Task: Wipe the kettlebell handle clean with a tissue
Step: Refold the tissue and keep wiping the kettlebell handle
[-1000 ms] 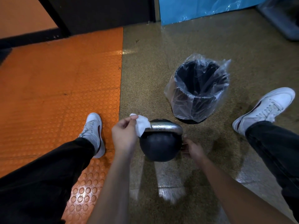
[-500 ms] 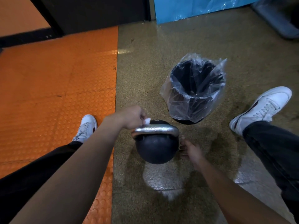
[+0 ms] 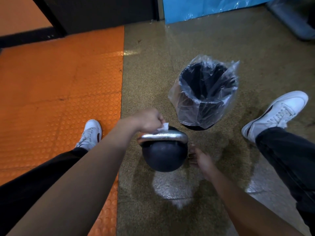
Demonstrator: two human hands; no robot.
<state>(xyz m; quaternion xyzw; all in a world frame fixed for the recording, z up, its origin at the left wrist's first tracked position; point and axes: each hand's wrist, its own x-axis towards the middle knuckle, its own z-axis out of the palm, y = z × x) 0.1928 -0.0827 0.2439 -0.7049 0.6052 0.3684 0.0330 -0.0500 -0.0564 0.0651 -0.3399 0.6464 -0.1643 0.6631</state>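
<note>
the floor is in two parts: a speckled tan floor (image 3: 170, 57), glossy with pale reflections, and to its left an orange studded mat (image 3: 59, 82) meeting it along a straight edge. the black kettlebell (image 3: 163, 157) stands on the tan part close to that edge. just beyond it stands a black bin (image 3: 204, 92) lined with a clear plastic bag. one white shoe (image 3: 91, 133) rests on the mat, the other white shoe (image 3: 276, 114) on the tan floor to the right of the bin.
</note>
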